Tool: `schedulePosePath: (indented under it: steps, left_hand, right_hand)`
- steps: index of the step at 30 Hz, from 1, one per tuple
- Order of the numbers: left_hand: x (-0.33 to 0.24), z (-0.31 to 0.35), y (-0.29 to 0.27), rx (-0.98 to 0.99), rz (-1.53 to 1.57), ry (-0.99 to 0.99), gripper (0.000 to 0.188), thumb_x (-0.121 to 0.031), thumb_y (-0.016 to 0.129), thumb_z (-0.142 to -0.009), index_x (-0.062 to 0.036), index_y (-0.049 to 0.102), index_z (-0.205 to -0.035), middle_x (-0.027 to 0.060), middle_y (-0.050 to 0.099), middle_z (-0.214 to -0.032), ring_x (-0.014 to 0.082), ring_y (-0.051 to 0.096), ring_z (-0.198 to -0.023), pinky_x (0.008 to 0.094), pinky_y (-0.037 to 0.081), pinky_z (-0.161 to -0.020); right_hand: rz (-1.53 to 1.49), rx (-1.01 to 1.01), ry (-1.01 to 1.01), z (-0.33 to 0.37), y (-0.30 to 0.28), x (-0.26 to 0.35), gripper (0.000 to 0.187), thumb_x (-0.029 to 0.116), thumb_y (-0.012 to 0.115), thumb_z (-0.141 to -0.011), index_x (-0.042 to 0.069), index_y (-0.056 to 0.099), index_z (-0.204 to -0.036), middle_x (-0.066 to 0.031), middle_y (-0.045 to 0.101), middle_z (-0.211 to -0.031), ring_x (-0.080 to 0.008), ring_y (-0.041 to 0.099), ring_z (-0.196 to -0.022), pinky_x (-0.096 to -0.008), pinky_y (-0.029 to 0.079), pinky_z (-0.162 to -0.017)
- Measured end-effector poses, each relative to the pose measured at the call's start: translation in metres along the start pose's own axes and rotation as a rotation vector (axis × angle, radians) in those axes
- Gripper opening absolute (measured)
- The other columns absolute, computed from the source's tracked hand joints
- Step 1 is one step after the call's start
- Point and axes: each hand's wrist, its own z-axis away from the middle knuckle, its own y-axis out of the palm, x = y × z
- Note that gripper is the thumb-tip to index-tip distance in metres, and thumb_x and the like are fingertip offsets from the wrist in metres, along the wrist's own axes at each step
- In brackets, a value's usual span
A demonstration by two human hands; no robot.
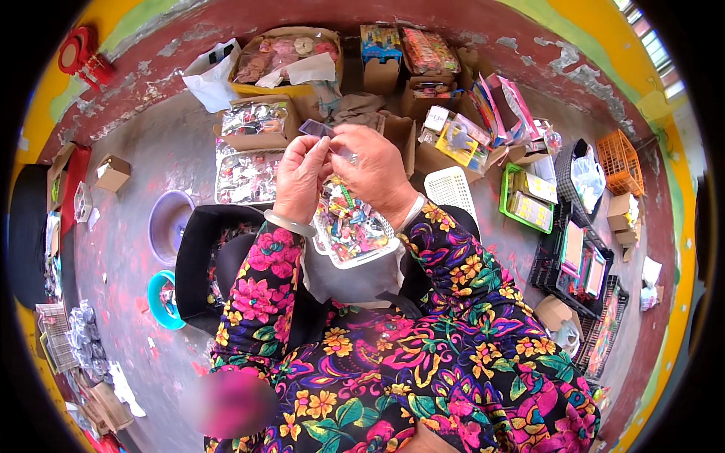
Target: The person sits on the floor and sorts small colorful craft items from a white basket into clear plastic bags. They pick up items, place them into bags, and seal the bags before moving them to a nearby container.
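My left hand [296,180] and my right hand [371,167] meet in front of me, fingertips pinched close together. Between them is a small clear plastic bag [316,129], one end standing out past my left fingers. Whether anything is inside it I cannot make out. Just below my hands, a white plastic basket [350,264] full of small colourful pieces [353,226] rests on my lap over a pale sheet [332,285]. My right hand partly covers the basket's far side.
Beyond my hands stand a white tray of small packets [248,179] and cardboard boxes [257,141]. At my left are a black bin [198,260], a purple basin [168,226] and a turquoise tub [160,300]. A green basket [526,219] and black crates [563,291] sit right.
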Motion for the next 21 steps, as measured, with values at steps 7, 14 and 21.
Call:
schedulePosePath:
  steps: [7,14,21]
  left_hand:
    - [-0.001,0.001,-0.003,0.016,-0.119,-0.018,0.009,-0.009,0.051,-0.088,-0.0015,0.053,-0.092,0.0048,0.058,-0.088,0.0106,0.058,-0.08,0.0228,0.048,-0.076]
    - [0.009,-0.005,-0.013,-0.01,-0.184,0.007,0.009,-0.008,0.051,-0.087,0.0001,0.054,-0.091,0.0046,0.057,-0.088,0.0107,0.057,-0.081,0.023,0.048,-0.077]
    - [0.006,-0.003,-0.009,-0.069,-0.156,0.01,0.012,-0.008,0.05,-0.088,-0.0002,0.051,-0.096,0.0058,0.058,-0.089,0.0128,0.058,-0.082,0.0233,0.048,-0.078]
  right_hand:
    - [-0.563,0.149,0.32,0.006,-0.004,-0.024,0.013,0.004,0.061,-0.076,-0.004,0.062,-0.087,-0.0073,0.06,-0.089,-0.0132,0.056,-0.084,-0.0238,0.045,-0.072]
    - [-0.535,0.168,0.311,0.01,-0.001,-0.031,0.017,0.007,0.06,-0.078,-0.004,0.063,-0.091,-0.0096,0.062,-0.093,-0.0148,0.057,-0.086,-0.0254,0.046,-0.073]
    - [-0.288,0.182,0.151,0.009,-0.002,-0.027,0.017,0.007,0.06,-0.077,-0.001,0.064,-0.091,-0.0116,0.062,-0.094,-0.0174,0.059,-0.085,-0.026,0.046,-0.074]
